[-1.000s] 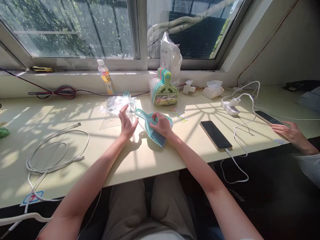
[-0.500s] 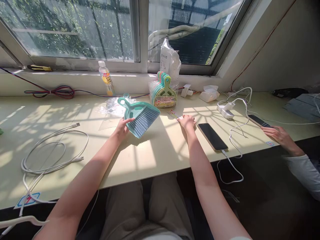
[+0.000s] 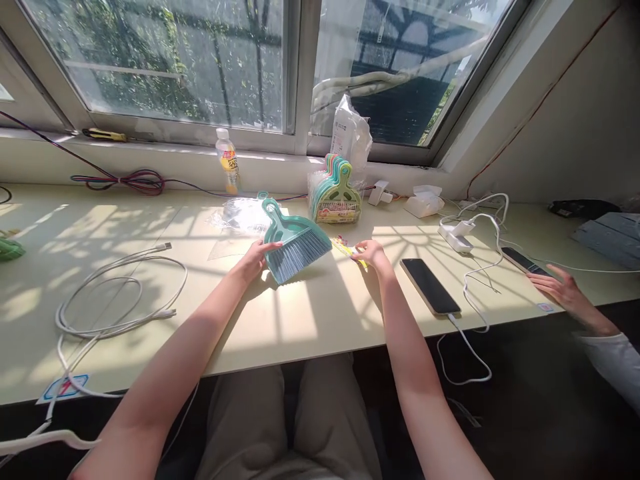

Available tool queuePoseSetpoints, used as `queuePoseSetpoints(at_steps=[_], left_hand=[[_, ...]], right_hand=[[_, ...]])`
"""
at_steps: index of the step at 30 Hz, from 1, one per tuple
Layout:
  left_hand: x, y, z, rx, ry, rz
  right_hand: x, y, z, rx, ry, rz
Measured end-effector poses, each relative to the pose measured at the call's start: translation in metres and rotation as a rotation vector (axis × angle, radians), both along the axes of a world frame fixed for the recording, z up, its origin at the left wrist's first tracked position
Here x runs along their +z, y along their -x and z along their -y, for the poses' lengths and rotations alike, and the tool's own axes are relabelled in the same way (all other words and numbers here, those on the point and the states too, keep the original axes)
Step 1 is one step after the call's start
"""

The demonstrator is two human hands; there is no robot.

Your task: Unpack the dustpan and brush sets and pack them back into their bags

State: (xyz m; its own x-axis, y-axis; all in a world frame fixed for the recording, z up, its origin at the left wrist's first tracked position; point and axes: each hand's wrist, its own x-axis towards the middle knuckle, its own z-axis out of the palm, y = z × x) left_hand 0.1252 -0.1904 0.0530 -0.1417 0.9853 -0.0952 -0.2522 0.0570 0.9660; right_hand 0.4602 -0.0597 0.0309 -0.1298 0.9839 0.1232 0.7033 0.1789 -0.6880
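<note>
Gripping a tilted teal dustpan-and-brush set (image 3: pixel 300 250), left hand (image 3: pixel 253 260) closed on its side, midway between front and back edges of the surface (image 3: pixel 330 320), right hand (image 3: pixel 374 256) pinching a printed strip (image 3: pixel 342 246).

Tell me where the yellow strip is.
In the head view, the yellow strip is just right of centre, touched by the right hand, between the brush and the nearer phone.

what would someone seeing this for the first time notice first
Probably the teal dustpan and brush, tilted in the left hand over the middle of the table. Next, the bagged stack of colourful dustpans standing at the back below the window, right of the drink bottle. The right hand, holding a small yellow strip, draws the eye too.
</note>
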Motion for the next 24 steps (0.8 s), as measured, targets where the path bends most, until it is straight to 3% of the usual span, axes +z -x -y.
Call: queuePoseSetpoints(at_steps=[4, 7, 10, 15, 18, 21, 24], left_hand=[[0.001, -0.003, -0.001, -0.040, 0.024, 0.000], [0.002, -0.004, 0.000, -0.097, 0.021, -0.027], [0.001, -0.002, -0.002, -0.136, -0.014, -0.024], [-0.004, -0.001, -0.007, -0.085, -0.016, -0.007], [-0.005, -0.001, -0.009, -0.080, -0.005, -0.001], [-0.005, -0.001, -0.007, -0.100, -0.006, -0.002], [-0.002, -0.001, -0.004, -0.162, -0.020, -0.006]], right_hand=[[0.006, 0.010, 0.005, 0.109, 0.226, -0.097], [0.010, 0.017, 0.006, 0.251, 0.277, -0.183], [0.007, 0.018, 0.004, 0.237, 0.240, -0.207], [0.003, 0.011, 0.000, 0.134, 0.160, -0.212], [0.013, 0.008, 0.003, 0.070, 0.023, -0.394], [0.029, 0.014, 0.015, 0.198, -0.045, -0.658], [0.042, 0.031, 0.037, 0.438, 0.106, -0.665]])
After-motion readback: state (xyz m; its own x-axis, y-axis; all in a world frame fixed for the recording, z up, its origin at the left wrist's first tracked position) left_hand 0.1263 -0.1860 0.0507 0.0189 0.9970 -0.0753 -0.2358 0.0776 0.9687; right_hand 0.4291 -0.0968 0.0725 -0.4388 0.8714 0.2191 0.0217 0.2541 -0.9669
